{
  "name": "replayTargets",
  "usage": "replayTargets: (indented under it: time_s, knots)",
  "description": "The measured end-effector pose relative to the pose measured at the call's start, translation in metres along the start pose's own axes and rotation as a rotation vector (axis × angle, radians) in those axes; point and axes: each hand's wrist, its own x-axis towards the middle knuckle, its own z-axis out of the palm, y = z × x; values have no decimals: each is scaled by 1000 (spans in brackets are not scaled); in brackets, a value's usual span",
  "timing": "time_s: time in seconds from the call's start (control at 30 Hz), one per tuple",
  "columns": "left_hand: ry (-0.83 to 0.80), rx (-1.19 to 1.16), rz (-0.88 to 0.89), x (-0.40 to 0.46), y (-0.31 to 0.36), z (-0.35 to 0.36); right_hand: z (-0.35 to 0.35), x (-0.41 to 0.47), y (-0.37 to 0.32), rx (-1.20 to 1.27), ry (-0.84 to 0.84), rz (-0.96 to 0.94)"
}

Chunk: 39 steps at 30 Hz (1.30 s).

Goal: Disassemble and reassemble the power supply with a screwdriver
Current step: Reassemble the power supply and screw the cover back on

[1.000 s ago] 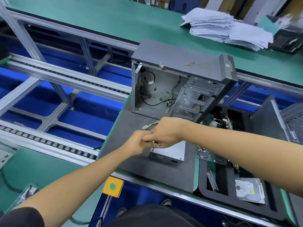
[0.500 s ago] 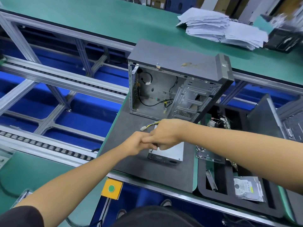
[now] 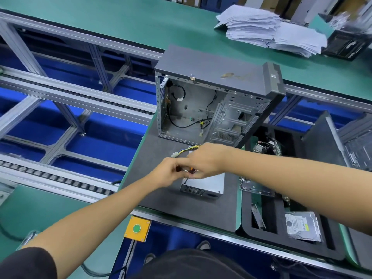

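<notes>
The silver power supply (image 3: 209, 184) lies on a dark grey mat (image 3: 153, 158), its bundle of yellow and black cables (image 3: 189, 149) trailing toward the open computer case (image 3: 211, 71). Both my hands meet just above its near left corner. My left hand (image 3: 168, 173) and my right hand (image 3: 203, 160) have their fingers curled together around a small screwdriver (image 3: 191, 170) with an orange and black handle. Its thin shaft points down at the top of the power supply. Most of the handle is hidden by my fingers.
The case stands upright behind the power supply with its side open. A black foam tray (image 3: 267, 250) at right holds a hard drive (image 3: 302, 226) and a circuit board (image 3: 253, 186). A yellow button box (image 3: 137, 228) sits at the table's front edge. Conveyor rails (image 3: 60, 178) run left.
My hands, pressed tightly together before, have parted slightly, and the screwdriver's handle and shaft now show between them. They stay over the same corner of the power supply.
</notes>
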Motion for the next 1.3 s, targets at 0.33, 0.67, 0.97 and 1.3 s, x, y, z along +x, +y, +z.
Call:
replayTargets:
  time_s: [0.33, 0.67, 0.97, 1.3]
  knots:
    - [99, 63, -26, -6, -4, -6, 5, 12, -21, 125, -22, 244]
    - [-48, 105, -94, -8, 3, -13, -10, 24, -10, -237, -73, -224]
    - [133, 64, -59, -12, -3, -3, 7, 28, -15, 121, -42, 210]
    - [146, 49, -79, -16, -10, -3, 11, 19, -13, 85, 29, 165]
